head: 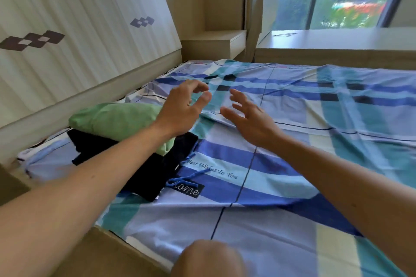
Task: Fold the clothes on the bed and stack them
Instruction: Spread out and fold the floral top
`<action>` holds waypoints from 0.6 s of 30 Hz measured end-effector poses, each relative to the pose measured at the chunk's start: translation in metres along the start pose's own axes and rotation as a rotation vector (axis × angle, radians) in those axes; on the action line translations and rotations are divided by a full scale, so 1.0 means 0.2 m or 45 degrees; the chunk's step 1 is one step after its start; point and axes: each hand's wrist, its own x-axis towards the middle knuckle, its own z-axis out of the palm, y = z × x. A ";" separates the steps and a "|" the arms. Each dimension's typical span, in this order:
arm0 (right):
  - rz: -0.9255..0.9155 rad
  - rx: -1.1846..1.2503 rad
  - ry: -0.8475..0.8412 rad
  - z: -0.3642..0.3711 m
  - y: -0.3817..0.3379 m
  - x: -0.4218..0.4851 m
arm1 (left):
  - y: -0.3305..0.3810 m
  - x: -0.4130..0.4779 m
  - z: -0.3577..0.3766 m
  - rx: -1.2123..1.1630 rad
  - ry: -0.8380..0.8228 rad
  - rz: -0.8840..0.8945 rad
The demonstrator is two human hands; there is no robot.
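Stack made on the blue-checked bed (292, 164)
The left hand (182, 112) and right hand (249, 119) hover loosely spread, gripping nothing; the folded green cloth (112, 119) tops the black drawstring garment (135, 164) at centre left. Stacking seems finished; the next move means finding anything unfolded.

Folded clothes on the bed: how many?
2. A green garment lies on a black garment with blue drawstrings, at the bed's left side. The left forearm covers part; more may be hidden.

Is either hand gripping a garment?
No: the left hand and right hand hover empty over the plaid bedsheet.
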 end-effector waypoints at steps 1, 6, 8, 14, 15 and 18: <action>0.025 -0.032 0.033 -0.11 0.03 -0.06 | 0.08 -0.01 0.09 -0.063 -0.017 0.012; 0.110 -0.194 0.200 -0.62 0.25 -0.37 | 0.50 -0.10 0.49 -0.342 -0.135 0.054; 0.153 -0.230 0.253 -0.79 0.33 -0.51 | 0.64 -0.13 0.63 -0.424 -0.194 0.051; 0.204 -0.247 0.394 -1.14 0.52 -0.85 | 0.99 -0.24 0.95 -0.628 -0.342 0.102; 0.219 -0.259 0.412 -1.17 0.54 -0.91 | 1.03 -0.27 1.01 -0.672 -0.361 0.083; 0.263 -0.263 0.461 -1.23 0.66 -1.09 | 1.09 -0.41 1.16 -0.790 -0.442 0.047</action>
